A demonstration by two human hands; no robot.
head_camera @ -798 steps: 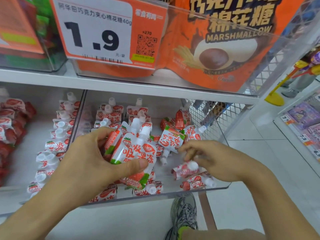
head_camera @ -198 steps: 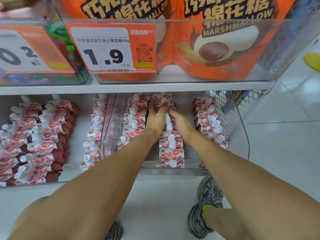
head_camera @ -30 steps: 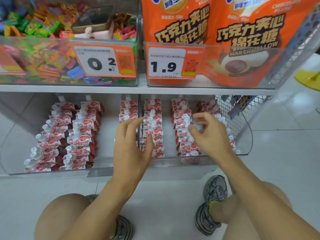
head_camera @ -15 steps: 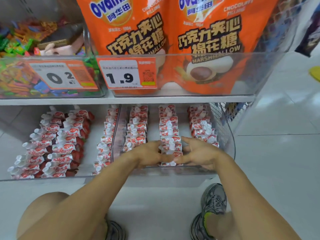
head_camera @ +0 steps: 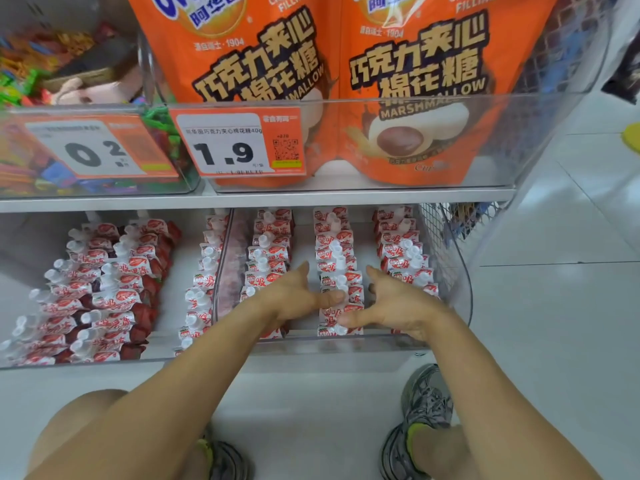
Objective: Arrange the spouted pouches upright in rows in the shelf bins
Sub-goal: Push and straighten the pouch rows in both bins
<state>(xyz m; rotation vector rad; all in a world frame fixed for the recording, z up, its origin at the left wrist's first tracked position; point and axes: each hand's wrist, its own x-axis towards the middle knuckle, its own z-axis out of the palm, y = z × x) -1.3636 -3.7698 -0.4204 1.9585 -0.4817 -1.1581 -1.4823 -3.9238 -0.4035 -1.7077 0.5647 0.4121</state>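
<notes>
White-and-red spouted pouches with white caps stand in three rows in the clear right bin (head_camera: 464, 306): a left row (head_camera: 268, 254), a middle row (head_camera: 336, 258) and a right row (head_camera: 401, 251). My left hand (head_camera: 294, 296) lies along the left side of the middle row near the front, thumb across a pouch. On the row's right side my right hand (head_camera: 394, 303) mirrors it, fingers pointing back, thumb touching a front pouch. Both hands press the row between them. The left bin (head_camera: 86, 362) holds more pouch rows (head_camera: 131, 271).
The shelf above (head_camera: 242, 199) carries orange marshmallow bags (head_camera: 408, 81) in a clear bin, a 1.9 price tag (head_camera: 239, 143) and a candy bin (head_camera: 69, 64). Wire mesh (head_camera: 446, 230) closes the right end. White tiled floor (head_camera: 554, 306) lies to the right; my shoe (head_camera: 426, 403) is below.
Both hands dropped from above the rows to the front of the middle row, then spread so the fingers run along its two sides. The view has moved closer to the shelf.
</notes>
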